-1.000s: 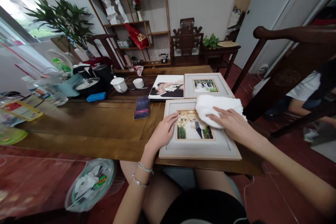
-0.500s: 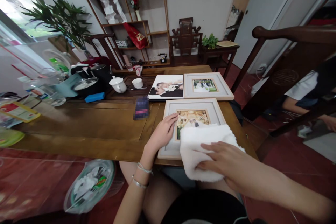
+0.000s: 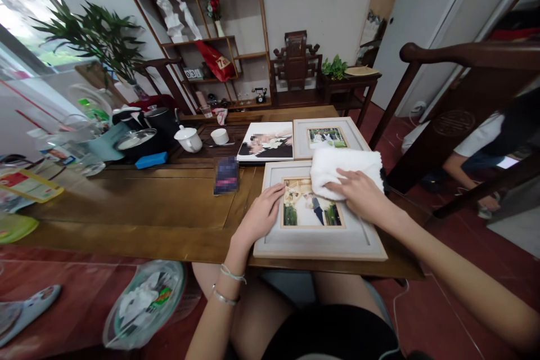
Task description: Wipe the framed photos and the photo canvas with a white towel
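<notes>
A picture frame (image 3: 270, 242) with a pale wooden edge, grey mat and small wedding photo (image 3: 312, 211) lies flat near the table edge in front of me. My left hand (image 3: 261, 211) rests on its left side, fingers stretched out flat, the tips at the photo's left border. A folded white towel (image 3: 358, 163) covers the frame's upper right corner and overlaps the frame behind. My right hand (image 3: 358, 191) grips and presses the towel from above, fingers spread over it.
Behind lie a second framed photo (image 3: 354, 129) and a photo panel (image 3: 274, 129). On the wooden table (image 3: 169, 202) stand a white lidded cup (image 3: 188, 139), a small bowl (image 3: 220, 136) and a blue sponge (image 3: 151, 160). A lined bin (image 3: 143, 304) is below; another person's hand (image 3: 489, 202) shows at right.
My right hand has moved the towel from the frame's lower right up to its upper right corner, uncovering the photo. My left hand stays in place.
</notes>
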`<action>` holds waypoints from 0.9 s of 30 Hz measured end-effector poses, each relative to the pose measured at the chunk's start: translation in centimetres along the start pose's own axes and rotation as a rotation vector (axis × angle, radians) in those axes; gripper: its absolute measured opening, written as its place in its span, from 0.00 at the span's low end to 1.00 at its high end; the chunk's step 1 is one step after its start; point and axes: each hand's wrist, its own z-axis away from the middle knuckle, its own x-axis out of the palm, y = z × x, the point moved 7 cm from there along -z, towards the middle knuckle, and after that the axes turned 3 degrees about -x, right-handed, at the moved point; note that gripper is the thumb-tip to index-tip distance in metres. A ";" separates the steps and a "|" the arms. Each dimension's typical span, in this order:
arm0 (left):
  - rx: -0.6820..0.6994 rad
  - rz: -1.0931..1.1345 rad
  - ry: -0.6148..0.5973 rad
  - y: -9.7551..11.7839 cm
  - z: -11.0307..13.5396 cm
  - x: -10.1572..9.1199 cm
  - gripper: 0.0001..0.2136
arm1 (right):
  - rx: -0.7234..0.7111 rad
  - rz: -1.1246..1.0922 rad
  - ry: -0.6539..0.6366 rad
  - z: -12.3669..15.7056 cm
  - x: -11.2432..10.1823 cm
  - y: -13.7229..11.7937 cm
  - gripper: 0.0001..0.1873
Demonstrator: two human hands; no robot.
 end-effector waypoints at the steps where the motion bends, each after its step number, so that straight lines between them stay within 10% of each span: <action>1: -0.002 0.000 -0.003 0.0 0.0 0.0 0.18 | -0.026 -0.010 -0.032 0.5 -0.3 -1.4 0.35; 9: -0.023 0.003 -0.013 0.4 -0.1 -0.2 0.18 | -0.361 -0.434 -0.127 6.6 -4.9 -11.1 0.37; 20: -0.011 -0.008 -0.014 0.1 0.0 0.0 0.18 | 0.013 0.025 0.106 0.2 0.0 2.4 0.36; 27: -0.023 -0.014 -0.013 0.1 0.0 0.0 0.18 | -0.130 -0.067 -0.008 0.6 -0.6 -4.3 0.33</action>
